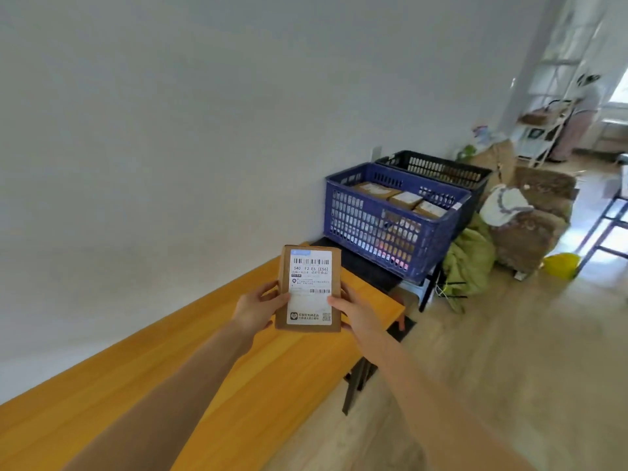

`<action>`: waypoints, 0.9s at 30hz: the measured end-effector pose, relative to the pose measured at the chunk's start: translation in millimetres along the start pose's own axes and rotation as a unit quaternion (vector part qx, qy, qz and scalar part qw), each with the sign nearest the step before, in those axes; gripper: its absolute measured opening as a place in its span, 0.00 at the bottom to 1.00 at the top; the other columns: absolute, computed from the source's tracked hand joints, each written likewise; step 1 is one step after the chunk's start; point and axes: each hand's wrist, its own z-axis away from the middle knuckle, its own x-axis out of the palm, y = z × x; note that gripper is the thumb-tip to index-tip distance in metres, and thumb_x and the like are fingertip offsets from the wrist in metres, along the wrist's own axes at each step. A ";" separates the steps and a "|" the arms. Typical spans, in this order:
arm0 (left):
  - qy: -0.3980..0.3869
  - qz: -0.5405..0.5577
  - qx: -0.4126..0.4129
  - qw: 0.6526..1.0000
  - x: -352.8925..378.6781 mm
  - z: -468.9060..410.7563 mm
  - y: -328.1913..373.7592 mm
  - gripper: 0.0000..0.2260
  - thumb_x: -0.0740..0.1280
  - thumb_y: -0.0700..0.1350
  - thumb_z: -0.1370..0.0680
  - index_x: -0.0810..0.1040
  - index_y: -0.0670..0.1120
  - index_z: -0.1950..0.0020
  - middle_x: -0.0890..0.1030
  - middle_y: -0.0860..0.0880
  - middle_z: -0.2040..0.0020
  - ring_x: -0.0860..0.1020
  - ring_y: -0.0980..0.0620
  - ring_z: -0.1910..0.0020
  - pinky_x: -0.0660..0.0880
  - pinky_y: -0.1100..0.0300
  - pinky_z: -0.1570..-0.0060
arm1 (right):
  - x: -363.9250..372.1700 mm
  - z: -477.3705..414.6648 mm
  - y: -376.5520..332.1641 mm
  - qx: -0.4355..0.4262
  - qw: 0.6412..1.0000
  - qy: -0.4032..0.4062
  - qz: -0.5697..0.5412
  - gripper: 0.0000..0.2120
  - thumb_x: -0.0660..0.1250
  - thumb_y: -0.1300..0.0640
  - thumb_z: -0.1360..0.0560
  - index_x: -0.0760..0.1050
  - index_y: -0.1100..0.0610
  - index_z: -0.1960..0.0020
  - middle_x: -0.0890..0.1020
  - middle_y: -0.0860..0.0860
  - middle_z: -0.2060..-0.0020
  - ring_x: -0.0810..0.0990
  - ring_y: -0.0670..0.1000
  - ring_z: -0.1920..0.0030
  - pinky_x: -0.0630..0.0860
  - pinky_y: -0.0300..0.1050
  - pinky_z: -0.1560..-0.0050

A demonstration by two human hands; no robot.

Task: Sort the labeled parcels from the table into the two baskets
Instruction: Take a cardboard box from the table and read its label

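A brown parcel [310,289] is held above the yellow table [170,385]. Its sides are pinched by the left hand [259,309] and the right hand [357,312]. At two o'clock from it, the blue basket [373,229] is seen with boxes [404,198] inside, the black basket [438,169] just behind.

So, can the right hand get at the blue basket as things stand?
Probably, with a forward stretch. Nothing stands between the right hand and the blue basket, whose top is open. But that hand and the left hand both hold the parcel.
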 end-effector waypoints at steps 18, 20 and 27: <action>-0.053 0.014 -0.009 0.998 343.6 -72.8 60.6 0.19 0.71 0.48 0.24 0.74 0.50 0.33 0.81 0.50 0.44 0.78 0.49 0.44 0.76 0.48 0.44 | -342.9 -33.7 -38.3 -0.004 0.994 0.101 -0.029 0.14 0.67 0.63 0.24 0.73 0.52 0.40 0.81 0.48 0.44 0.83 0.48 0.53 0.82 0.52 0.58; -0.053 0.024 -0.010 0.998 381.1 -80.2 68.4 0.19 0.70 0.47 0.24 0.74 0.49 0.34 0.82 0.50 0.45 0.80 0.50 0.47 0.78 0.56 0.56 | -379.0 -36.4 -46.2 -0.004 0.995 0.102 -0.009 0.14 0.67 0.62 0.24 0.72 0.52 0.40 0.82 0.45 0.47 0.83 0.45 0.59 0.77 0.65 0.47; -0.043 0.017 -0.012 0.999 481.6 -129.2 89.4 0.18 0.72 0.42 0.25 0.76 0.43 0.35 0.83 0.46 0.45 0.83 0.49 0.51 0.81 0.53 0.52 | -470.6 -65.6 -57.2 0.017 0.989 0.124 -0.076 0.19 0.65 0.67 0.23 0.68 0.62 0.33 0.79 0.54 0.43 0.80 0.53 0.50 0.79 0.40 0.65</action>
